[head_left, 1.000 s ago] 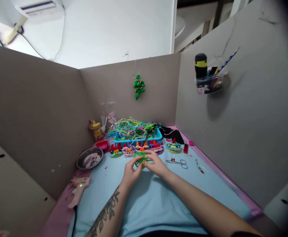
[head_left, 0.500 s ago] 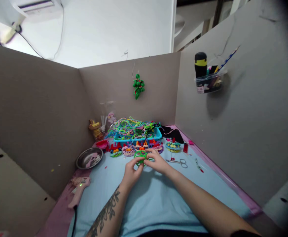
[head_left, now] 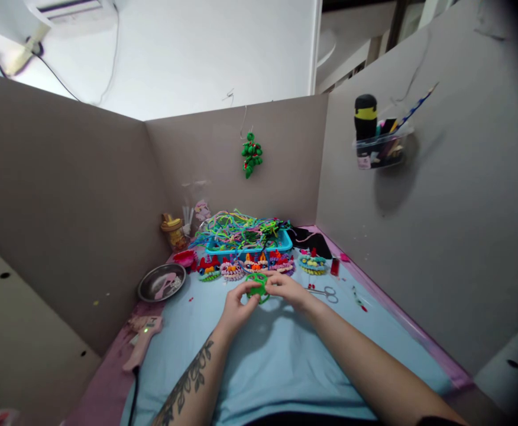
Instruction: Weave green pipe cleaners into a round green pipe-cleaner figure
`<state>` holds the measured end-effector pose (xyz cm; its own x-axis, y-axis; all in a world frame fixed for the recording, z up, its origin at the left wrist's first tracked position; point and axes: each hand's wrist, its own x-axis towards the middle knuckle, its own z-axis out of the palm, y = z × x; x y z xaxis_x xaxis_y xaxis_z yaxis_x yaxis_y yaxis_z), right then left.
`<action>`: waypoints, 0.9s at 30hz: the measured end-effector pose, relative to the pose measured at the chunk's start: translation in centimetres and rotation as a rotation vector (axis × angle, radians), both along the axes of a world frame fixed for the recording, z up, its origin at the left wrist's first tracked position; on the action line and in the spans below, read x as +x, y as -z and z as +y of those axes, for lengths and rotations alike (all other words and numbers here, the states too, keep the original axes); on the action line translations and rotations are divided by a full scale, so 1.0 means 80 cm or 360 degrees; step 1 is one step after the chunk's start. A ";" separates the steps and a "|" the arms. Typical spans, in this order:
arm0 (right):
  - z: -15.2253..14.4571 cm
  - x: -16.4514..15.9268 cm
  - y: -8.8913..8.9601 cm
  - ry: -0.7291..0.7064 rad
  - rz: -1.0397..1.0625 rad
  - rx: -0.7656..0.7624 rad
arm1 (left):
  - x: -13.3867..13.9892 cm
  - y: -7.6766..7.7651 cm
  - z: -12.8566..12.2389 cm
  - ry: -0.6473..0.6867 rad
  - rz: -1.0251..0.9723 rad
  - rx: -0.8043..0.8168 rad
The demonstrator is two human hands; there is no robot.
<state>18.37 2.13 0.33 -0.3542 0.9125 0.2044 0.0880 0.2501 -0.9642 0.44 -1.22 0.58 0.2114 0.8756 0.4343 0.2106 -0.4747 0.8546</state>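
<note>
Both hands meet over the middle of the blue cloth, around a green piece of looped cord (head_left: 258, 278). My left hand (head_left: 238, 306) pinches its near left side between thumb and fingers. On the right side, my right hand (head_left: 286, 290) grips it with bent fingers. The fingers hide part of the piece. Just beyond stands a row of colourful braided cord faces, among them a pink one (head_left: 232, 270), an orange one (head_left: 255, 262) and a yellow-and-blue one (head_left: 313, 264). Scissors (head_left: 325, 293) lie to the right of my right hand.
A blue tray (head_left: 227, 254) heaped with coloured cords stands at the back. To the left are a metal bowl (head_left: 146, 289) and a pink glue gun (head_left: 142, 349) with its cable. Grey panels (head_left: 223, 165) enclose the table. A clear bin (head_left: 378, 151) hangs on the right panel.
The green cord piece has turned in my fingers and looks narrower and more gathered. Both hands still grip it. The whole view has shifted slightly.
</note>
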 end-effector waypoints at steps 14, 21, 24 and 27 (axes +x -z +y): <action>-0.005 -0.003 -0.005 -0.0162 0.0250 -0.0217 | 0.000 0.009 0.007 0.0099 -0.0112 -0.0085; -0.008 -0.002 -0.007 -0.0105 0.0196 -0.0202 | -0.001 0.010 0.009 0.0097 -0.0105 -0.0065; -0.007 -0.001 -0.006 -0.0174 0.0214 -0.0204 | -0.002 0.008 0.008 0.0111 -0.0076 -0.0048; -0.007 0.000 -0.005 -0.0227 0.0252 -0.0224 | -0.004 0.005 0.008 0.0141 -0.0046 -0.0042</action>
